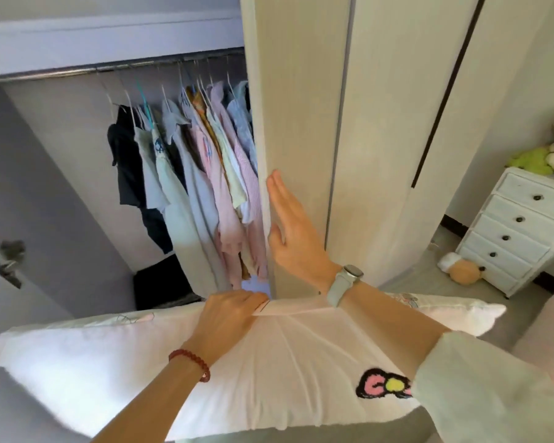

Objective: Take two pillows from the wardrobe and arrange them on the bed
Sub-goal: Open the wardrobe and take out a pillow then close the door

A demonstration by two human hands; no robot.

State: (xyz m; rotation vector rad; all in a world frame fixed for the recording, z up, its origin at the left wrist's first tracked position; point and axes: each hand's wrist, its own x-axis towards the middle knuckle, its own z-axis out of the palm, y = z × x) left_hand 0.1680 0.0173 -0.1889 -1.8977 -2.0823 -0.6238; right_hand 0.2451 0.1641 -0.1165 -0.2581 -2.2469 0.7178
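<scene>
A white pillow (109,362) with a pink and black patch lies across the lower part of the head view, held against my body. My left hand (227,314), with a red bead bracelet on the wrist, pinches its top edge. A second pillow's printed edge (410,300) shows behind it, under my right forearm. My right hand (293,228), fingers straight and apart, lies flat on the edge of the pale wardrobe door (301,123). A grey watch sits on that wrist. The wardrobe (77,139) stands open on the left.
Several shirts on hangers (202,161) fill the right of the open section under a metal rail. A dark box (160,282) sits on its floor. A room door handle (8,260) is at far left. A white drawer chest (522,231) with soft toys stands right.
</scene>
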